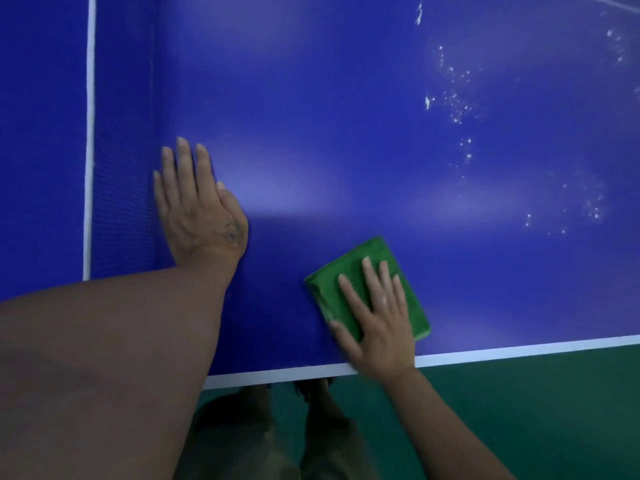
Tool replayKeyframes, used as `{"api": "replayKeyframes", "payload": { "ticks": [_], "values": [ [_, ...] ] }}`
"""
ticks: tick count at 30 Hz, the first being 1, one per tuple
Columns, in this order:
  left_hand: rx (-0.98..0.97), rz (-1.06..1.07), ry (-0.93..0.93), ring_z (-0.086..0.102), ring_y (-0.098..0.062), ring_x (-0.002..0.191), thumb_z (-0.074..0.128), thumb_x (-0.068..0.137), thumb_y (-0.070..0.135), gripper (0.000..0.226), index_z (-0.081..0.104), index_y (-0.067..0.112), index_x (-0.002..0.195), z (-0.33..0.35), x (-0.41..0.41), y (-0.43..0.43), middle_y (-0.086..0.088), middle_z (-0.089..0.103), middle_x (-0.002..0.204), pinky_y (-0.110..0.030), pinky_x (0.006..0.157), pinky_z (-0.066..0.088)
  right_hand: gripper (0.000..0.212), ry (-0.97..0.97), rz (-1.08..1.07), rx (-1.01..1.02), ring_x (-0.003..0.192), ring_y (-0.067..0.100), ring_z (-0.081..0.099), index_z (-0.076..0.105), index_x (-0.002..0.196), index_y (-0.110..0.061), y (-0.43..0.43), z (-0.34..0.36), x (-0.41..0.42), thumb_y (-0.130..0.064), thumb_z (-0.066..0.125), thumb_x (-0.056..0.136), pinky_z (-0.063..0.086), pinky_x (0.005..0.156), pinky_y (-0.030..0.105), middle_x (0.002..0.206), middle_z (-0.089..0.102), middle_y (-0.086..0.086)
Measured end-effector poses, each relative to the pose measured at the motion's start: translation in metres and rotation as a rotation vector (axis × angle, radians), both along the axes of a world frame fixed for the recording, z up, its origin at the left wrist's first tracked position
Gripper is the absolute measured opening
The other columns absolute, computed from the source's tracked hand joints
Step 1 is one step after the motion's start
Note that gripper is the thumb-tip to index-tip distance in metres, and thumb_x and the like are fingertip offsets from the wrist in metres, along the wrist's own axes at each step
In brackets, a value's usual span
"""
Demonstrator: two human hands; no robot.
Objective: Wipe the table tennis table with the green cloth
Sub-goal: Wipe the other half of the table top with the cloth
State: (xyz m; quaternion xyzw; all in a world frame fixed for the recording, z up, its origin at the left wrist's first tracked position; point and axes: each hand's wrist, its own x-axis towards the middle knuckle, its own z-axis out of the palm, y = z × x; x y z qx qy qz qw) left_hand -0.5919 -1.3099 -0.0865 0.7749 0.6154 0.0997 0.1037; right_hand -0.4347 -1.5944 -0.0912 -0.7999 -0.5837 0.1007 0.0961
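Green cloth [349, 261]: folded into a thick rectangular pad, lying flat on the blue table tennis table [329, 133], turned at an angle to the table's edge.

Right hand [377, 327]: laid palm-down on the cloth, fingers straight and slightly spread, fingertips reaching towards the cloth's far corner. The thumb lies off the cloth's left side. The hand's outline is slightly blurred. The heel of the hand extends past the cloth's near corner.

White edge line [519, 349]: just nearer the person than the cloth, running along the table's border; the right wrist crosses it.

Left hand [201, 209]: well to the left of the cloth and farther out on the table, flat on the surface, fingers straight and close together, thumb alongside. A small dark mark shows near the thumb base.

Net [121, 168]: farther left of the cloth, just beyond the left hand; blue mesh with a white top band [90, 133].

White specks [457, 102]: scattered over the table beyond and to the right of the cloth, well apart from it.

Green floor [536, 410]: below the cloth's side of the table; the person's legs [263, 438] show there.
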Motion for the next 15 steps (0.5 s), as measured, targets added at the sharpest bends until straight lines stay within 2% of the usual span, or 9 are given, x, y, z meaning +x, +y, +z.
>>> {"api": "replayKeyframes", "payload": {
  "ticks": [8,12,15],
  "values": [
    [0.044,0.003,-0.001,0.014,-0.029,0.167,0.031,0.111,0.029,0.062,0.030,0.010,0.169,-0.002,-0.001,0.000,-0.010,0.021,0.180,-0.048,0.137,0.008,0.072,-0.120,-0.077,0.040,0.169,0.031,0.013,0.037,0.170,-0.025,0.126,0.003,0.119,-0.058,0.051,0.107,0.016,0.134,0.057,0.181,0.020,0.007],
    [0.054,-0.030,0.042,0.015,-0.033,0.167,0.032,0.113,0.026,0.057,0.034,0.008,0.168,0.000,0.003,-0.002,-0.013,0.023,0.178,-0.051,0.136,0.010,0.072,-0.138,-0.168,0.004,0.169,0.033,0.011,0.033,0.171,-0.024,0.162,0.011,0.119,-0.059,0.042,0.109,0.011,0.135,0.056,0.181,0.018,0.008],
    [0.048,-0.024,0.082,0.015,-0.038,0.166,0.035,0.114,0.021,0.055,0.035,0.005,0.167,0.000,0.012,-0.005,-0.018,0.024,0.178,-0.057,0.135,0.012,0.066,-0.131,-0.151,0.013,0.168,0.038,0.013,0.034,0.171,-0.019,0.142,0.013,0.100,-0.049,0.039,0.112,0.015,0.134,0.059,0.180,0.019,0.013]
  ]
}}
